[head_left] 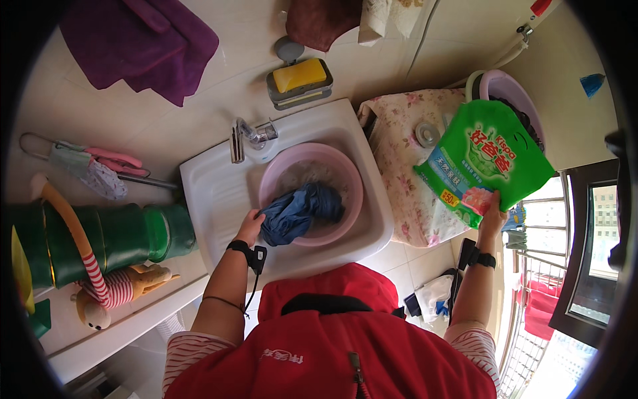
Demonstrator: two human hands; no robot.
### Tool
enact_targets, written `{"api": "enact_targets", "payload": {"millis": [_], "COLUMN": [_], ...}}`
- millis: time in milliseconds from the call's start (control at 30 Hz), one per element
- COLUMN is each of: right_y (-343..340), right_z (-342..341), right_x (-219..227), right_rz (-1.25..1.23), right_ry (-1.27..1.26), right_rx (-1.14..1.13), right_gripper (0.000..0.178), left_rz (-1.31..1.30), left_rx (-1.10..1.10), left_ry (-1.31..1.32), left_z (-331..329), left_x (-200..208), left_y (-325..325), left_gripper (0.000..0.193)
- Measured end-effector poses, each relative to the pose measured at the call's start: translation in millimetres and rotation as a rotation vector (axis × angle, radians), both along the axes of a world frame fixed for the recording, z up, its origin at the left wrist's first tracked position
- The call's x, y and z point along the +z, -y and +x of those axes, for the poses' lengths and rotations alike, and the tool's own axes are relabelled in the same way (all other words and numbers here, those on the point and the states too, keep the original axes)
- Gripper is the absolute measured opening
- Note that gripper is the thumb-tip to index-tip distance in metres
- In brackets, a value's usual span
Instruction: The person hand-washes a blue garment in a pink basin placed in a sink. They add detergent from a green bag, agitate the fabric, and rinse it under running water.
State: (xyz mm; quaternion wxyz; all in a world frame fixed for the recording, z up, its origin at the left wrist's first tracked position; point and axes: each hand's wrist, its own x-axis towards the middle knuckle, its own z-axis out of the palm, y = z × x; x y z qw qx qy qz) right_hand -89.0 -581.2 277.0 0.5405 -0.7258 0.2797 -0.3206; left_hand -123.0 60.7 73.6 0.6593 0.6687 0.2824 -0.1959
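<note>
A pink basin with water in it stands in the white sink. Crumpled blue cloth lies partly in the water and hangs over the basin's near left rim. My left hand is closed on the cloth's left end. Off to the right, my right hand grips the lower edge of a green laundry detergent bag, its thumb on the front. The bag is tilted above a flower-patterned cover, and its far corner overlaps a lilac tub. My right fingers behind the bag are hidden.
A metal faucet rises behind the basin. On the wall sit a soap holder with a yellow block and a purple towel. The flower-patterned cover bears a round lid. Left of the sink lie a plush monkey and green rolls.
</note>
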Motion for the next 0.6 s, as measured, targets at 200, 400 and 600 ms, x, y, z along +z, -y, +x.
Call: {"api": "enact_targets", "payload": {"millis": [200, 400, 600], "right_y": [-51.7, -132.2, -222.8], "right_z": [-27.6, -35.6, -46.3], "right_x": [101.1, 165.3, 166.1], "right_rz": [-0.576, -0.639, -0.512], "right_ry": [-0.094, -0.350, -0.417], "right_rx": [0.326, 0.599, 0.900], "right_gripper": [0.019, 0.012, 0.012], "left_rz": [0.005, 0.053, 0.102], "left_rx": [-0.088, -0.170, -0.228], "left_ry": [-0.022, 0.067, 0.115], "left_z": [3.3, 1.7, 3.0], "left_x": [-12.3, -27.5, -26.9], "left_y": [-9.3, -15.0, -15.7], "left_gripper": [0.032, 0.036, 0.037]}}
